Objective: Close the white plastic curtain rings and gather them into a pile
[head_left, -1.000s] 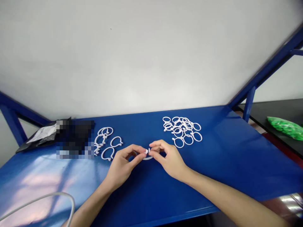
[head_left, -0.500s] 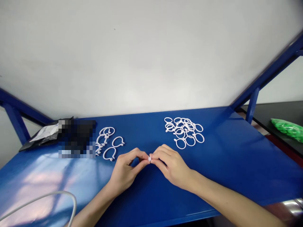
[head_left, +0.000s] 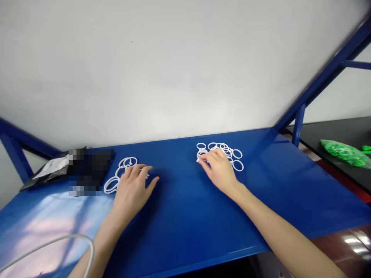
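My left hand (head_left: pixel 131 190) lies flat with fingers stretched out on the blue table (head_left: pixel 185 220), over the left group of white plastic rings (head_left: pixel 129 161); nothing shows in it. My right hand (head_left: pixel 220 170) rests on the right pile of white rings (head_left: pixel 237 165) further back. Its fingers are bent and pressed together at the pile's left edge, with a bit of a white ring (head_left: pixel 198 159) at the fingertips. The hand hides part of that pile.
A black packet (head_left: pixel 53 170) with a white label lies at the table's back left. A grey cable (head_left: pixel 63 240) loops at the near left. Blue frame struts (head_left: pixel 298 123) rise on the right. A green bag (head_left: pixel 343 152) sits on a black side table.
My hands were pinching one ring together at the table's middle. They have parted: the left went to the left group of rings, the right to the right pile.
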The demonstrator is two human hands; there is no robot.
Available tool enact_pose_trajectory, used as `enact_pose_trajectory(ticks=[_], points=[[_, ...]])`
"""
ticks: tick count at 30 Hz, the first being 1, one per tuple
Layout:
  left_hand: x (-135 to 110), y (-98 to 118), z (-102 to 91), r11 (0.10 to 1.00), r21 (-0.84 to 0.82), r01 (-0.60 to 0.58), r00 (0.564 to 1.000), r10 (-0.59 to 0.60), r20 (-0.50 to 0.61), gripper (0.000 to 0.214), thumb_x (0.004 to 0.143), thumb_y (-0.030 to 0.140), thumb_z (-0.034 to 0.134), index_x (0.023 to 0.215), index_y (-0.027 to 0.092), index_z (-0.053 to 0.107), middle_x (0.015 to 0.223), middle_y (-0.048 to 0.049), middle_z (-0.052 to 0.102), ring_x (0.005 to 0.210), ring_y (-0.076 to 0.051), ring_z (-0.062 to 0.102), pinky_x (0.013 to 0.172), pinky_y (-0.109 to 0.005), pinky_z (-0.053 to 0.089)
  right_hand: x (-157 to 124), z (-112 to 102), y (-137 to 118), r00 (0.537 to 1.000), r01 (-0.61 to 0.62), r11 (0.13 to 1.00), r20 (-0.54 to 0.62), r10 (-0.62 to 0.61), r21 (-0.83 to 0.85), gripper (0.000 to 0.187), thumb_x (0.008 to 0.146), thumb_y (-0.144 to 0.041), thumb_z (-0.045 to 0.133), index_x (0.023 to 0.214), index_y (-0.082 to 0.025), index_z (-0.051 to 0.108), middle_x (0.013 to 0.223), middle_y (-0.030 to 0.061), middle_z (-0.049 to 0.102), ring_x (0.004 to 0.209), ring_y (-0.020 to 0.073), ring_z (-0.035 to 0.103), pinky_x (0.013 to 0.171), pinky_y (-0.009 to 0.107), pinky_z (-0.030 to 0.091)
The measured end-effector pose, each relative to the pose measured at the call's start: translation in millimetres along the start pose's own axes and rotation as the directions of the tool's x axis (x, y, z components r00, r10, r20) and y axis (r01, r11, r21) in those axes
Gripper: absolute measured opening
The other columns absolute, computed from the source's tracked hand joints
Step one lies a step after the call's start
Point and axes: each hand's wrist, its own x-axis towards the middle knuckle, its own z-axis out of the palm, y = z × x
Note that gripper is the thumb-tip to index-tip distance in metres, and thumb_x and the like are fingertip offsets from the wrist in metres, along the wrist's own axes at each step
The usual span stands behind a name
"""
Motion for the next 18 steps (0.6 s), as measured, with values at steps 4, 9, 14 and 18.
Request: enact_pose_trajectory(ticks=[4,9,14,18], points=[[-3,-17,4.1,0.98,0.199,0.01,0.994,-0.031,0.106,0.029,0.098,0.037,0.051,0.103,0.015,0.07,0.104,-0.0166,0.07,0.101,-0.038,0.058,0.085,-0.05,0.048,4,-5,29,0.992,-0.124,0.967,-0.004,0.126,-0.223,0.014,0.098,-0.021,0.062,0.103,-0.015,0.073,0.1,0.0146,0.073,0.104,0.0348,0.056,0.089,0.051,0.052],[-2,-7,5.0,0.999,0.046,-0.018,0.994,0.013,0.111,0.022,0.098,0.031,0.047,0.093,0.019,0.066,0.092,-0.0112,0.071,0.091,-0.032,0.058,0.082,-0.045,0.046,0,-3,12,0.994,-0.088,0.971,0.042,0.099,-0.222,0.018,0.098,-0.023,0.062,0.111,-0.015,0.071,0.11,0.0165,0.07,0.111,0.0364,0.055,0.095,0.055,0.051],[-2,24,-9.7,0.902,-0.427,0.059,0.977,0.036,0.212,0.021,0.101,0.037,0.049,0.102,0.023,0.065,0.096,-0.0056,0.072,0.093,-0.025,0.063,0.084,-0.037,0.05,-13,4,-35,0.987,0.04,0.995,0.151,-0.054,0.094,0.024,0.1,-0.024,0.06,0.123,-0.018,0.065,0.116,0.0113,0.069,0.113,0.029,0.058,0.099,0.048,0.054],[-3,50,-25.4,0.685,-0.702,0.194,0.903,0.154,0.4,0.021,0.102,0.039,0.049,0.1,0.025,0.064,0.093,-0.0008,0.071,0.082,-0.018,0.066,0.077,-0.029,0.051,-23,10,-55,0.954,0.076,0.928,0.243,-0.173,0.364,0.022,0.1,-0.021,0.06,0.122,-0.017,0.063,0.126,0.0103,0.068,0.12,0.0244,0.059,0.102,0.043,0.054]])
